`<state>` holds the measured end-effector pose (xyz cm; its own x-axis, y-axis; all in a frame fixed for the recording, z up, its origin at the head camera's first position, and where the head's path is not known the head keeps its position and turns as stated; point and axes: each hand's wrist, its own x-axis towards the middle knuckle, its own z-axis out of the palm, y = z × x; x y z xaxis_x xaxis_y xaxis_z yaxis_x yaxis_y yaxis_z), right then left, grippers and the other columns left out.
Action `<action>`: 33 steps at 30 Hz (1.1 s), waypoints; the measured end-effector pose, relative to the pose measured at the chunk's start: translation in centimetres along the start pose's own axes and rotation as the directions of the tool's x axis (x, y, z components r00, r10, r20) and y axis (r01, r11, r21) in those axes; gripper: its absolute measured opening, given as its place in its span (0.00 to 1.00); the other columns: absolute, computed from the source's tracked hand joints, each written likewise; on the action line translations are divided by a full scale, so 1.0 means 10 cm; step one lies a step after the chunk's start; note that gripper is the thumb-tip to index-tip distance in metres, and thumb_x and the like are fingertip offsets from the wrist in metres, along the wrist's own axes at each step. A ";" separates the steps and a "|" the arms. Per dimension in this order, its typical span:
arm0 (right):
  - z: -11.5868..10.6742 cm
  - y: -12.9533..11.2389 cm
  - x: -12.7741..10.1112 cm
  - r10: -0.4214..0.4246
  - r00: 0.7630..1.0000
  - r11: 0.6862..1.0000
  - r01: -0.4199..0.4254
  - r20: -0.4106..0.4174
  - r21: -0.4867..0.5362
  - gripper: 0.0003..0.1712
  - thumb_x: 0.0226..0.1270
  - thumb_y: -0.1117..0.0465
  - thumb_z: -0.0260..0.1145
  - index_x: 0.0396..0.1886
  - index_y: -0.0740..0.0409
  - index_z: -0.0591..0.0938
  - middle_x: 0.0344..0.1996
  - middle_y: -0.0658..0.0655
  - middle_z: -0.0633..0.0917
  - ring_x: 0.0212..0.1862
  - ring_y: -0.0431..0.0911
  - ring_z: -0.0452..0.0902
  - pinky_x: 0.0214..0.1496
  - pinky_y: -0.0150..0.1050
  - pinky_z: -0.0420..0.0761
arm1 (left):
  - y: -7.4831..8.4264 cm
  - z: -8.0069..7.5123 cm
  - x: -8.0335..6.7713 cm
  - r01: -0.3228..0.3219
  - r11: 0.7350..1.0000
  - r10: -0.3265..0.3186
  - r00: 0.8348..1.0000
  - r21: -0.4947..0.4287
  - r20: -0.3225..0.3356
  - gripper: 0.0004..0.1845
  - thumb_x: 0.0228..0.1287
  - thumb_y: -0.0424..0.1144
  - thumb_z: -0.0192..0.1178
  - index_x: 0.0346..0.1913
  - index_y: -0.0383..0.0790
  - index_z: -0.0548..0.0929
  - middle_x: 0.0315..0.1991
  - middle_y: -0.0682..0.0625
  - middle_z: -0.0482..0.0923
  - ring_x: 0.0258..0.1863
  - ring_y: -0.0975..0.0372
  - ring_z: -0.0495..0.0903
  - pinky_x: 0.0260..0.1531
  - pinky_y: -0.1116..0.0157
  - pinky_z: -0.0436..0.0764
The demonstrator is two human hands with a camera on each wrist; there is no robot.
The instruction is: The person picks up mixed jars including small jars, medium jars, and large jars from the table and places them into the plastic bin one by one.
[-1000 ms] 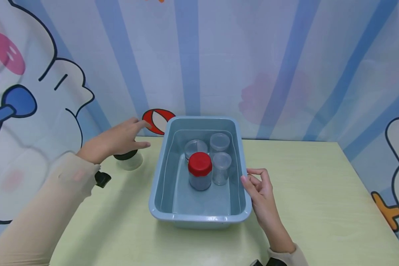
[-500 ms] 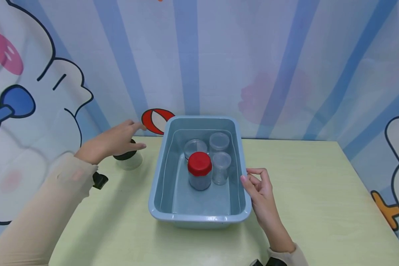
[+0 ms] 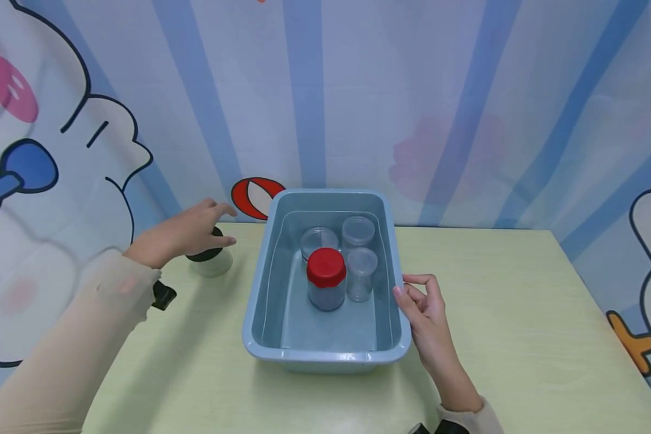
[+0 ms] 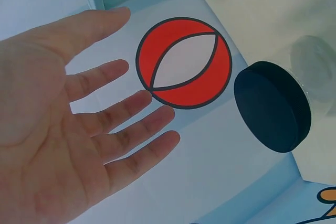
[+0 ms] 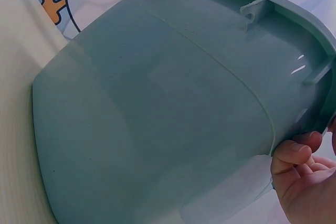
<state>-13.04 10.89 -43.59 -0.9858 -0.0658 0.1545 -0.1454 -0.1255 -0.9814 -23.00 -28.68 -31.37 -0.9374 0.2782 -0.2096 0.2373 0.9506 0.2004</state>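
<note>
Hovering our left hand (image 3: 187, 234) spread wide over the black-lidded jar (image 3: 208, 258), our right hand (image 3: 424, 307) fingers curl at the blue tub (image 3: 325, 355) rim

No text, label, brand, number or sign can be read anywhere in these views. The wall covering (image 3: 466, 108) carries only cartoon drawings and stripes, the red-lidded jar (image 3: 326, 286) and the black-lidded jar (image 4: 273, 106) bear no legible label, and the blue tub (image 3: 260, 319) is unmarked.
</note>
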 end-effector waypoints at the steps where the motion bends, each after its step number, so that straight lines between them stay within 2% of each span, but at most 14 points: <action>1: 0.00 0.00 0.00 0.000 1.000 1.000 0.000 0.001 0.001 0.19 0.77 0.65 0.57 0.60 0.66 0.64 0.42 0.48 0.88 0.41 0.44 0.85 0.45 0.43 0.85 | 0.00 0.00 0.00 0.000 1.000 0.000 1.000 -0.001 0.001 0.33 0.68 0.46 0.65 0.69 0.32 0.69 0.66 0.28 0.62 0.63 0.39 0.67 0.59 0.40 0.71; 10: -0.01 0.00 0.00 0.009 1.000 1.000 -0.009 -0.002 -0.007 0.20 0.77 0.65 0.58 0.61 0.66 0.63 0.43 0.48 0.88 0.42 0.45 0.85 0.46 0.44 0.85 | -0.01 0.04 0.01 -0.003 1.000 0.003 1.000 0.003 0.000 0.33 0.68 0.46 0.65 0.69 0.31 0.69 0.65 0.27 0.63 0.63 0.38 0.67 0.58 0.40 0.72; 17: 0.00 0.00 0.00 0.010 1.000 1.000 -0.010 0.003 -0.007 0.20 0.77 0.65 0.58 0.60 0.66 0.63 0.43 0.48 0.88 0.44 0.49 0.85 0.46 0.42 0.85 | -0.11 0.10 0.03 0.031 1.000 -0.031 1.000 0.006 0.001 0.34 0.68 0.47 0.65 0.69 0.32 0.68 0.65 0.27 0.63 0.62 0.38 0.67 0.56 0.38 0.72; 25: -0.01 0.00 0.00 -0.003 1.000 1.000 0.003 0.009 -0.011 0.20 0.77 0.65 0.58 0.61 0.66 0.63 0.43 0.49 0.88 0.43 0.48 0.85 0.46 0.43 0.85 | -0.26 0.18 0.06 0.042 0.999 -0.042 0.999 0.004 -0.006 0.35 0.67 0.47 0.65 0.69 0.31 0.67 0.65 0.25 0.61 0.61 0.37 0.67 0.55 0.38 0.73; 33: 0.00 0.00 0.00 0.000 1.000 1.000 0.000 0.001 -0.014 0.20 0.77 0.65 0.58 0.61 0.65 0.63 0.43 0.51 0.88 0.43 0.49 0.85 0.47 0.43 0.85 | -0.31 0.18 0.04 0.052 0.999 -0.052 0.999 -0.005 -0.008 0.35 0.69 0.46 0.64 0.70 0.30 0.66 0.64 0.25 0.61 0.60 0.36 0.67 0.53 0.36 0.73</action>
<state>-13.00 10.92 -43.61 -0.9857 -0.0667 0.1547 -0.1467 -0.1118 -0.9828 -23.59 -31.24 -33.77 -0.9506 0.2268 -0.2119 0.1866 0.9632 0.1936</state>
